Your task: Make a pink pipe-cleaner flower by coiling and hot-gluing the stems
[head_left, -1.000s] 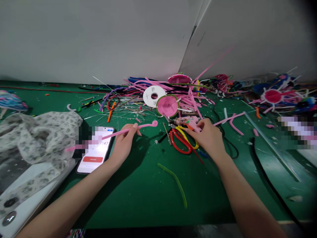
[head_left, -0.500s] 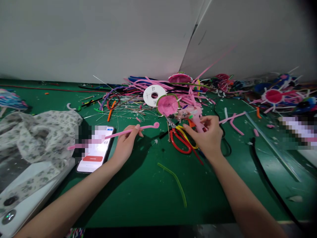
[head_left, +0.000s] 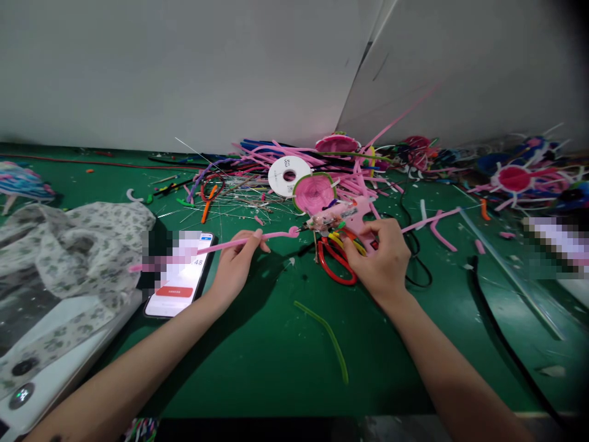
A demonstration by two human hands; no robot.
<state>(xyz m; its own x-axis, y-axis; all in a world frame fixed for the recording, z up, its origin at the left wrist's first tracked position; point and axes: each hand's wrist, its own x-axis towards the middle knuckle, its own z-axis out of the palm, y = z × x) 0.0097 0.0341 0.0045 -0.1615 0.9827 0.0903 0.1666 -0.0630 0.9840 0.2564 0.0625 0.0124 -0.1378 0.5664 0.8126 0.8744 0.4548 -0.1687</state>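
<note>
My left hand [head_left: 239,258] pinches a long pink pipe cleaner [head_left: 276,234] whose right end is rolled into a small curl. In my right hand [head_left: 381,255] is a pink glue gun [head_left: 334,216], its nozzle pointing left and right at the curl; whether they touch I cannot tell. Beneath the gun lie scissors [head_left: 335,270] with red and yellow handles, partly hidden by my right hand. Just behind the gun rests a pink coiled disc [head_left: 315,193] with a green rim, leaning over a white spool [head_left: 283,175].
A phone [head_left: 177,294] lies left of my left hand, beside a floral cloth [head_left: 92,245]. Pink pipe cleaners [head_left: 276,153] and thin wires pile up by the wall. One green pipe cleaner [head_left: 329,334] lies in front. To the right are a clear stick [head_left: 510,276] and a black cable [head_left: 492,319].
My right hand has lifted and levelled the glue gun, bringing its nozzle left to the curled end of the pipe cleaner. My left hand has barely moved.
</note>
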